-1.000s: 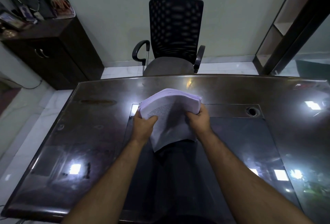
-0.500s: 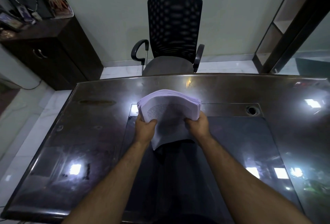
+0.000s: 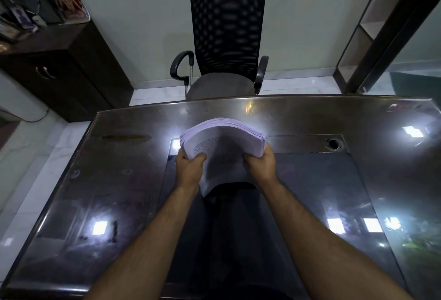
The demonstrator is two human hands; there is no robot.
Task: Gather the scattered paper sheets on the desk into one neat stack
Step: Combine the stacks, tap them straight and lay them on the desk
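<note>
1. Stack held over the counter middle, toward 12 o'clock from the body, bowed upward.
2. Left hand curled round its 9 o'clock edge, thumb on top.
3. Right hand gripping the 3 o'clock edge likewise.
4. No loose sheets visible on the counter.
5. Likely light but floppy; sheets slippery, prone to fanning out.
6. Best gripped at opposite side edges, then tapped on the counter to square up.
7. Chair beyond at 12 o'clock.

Single head-worn wide-angle view, facing forward and down, close over the desk
</note>
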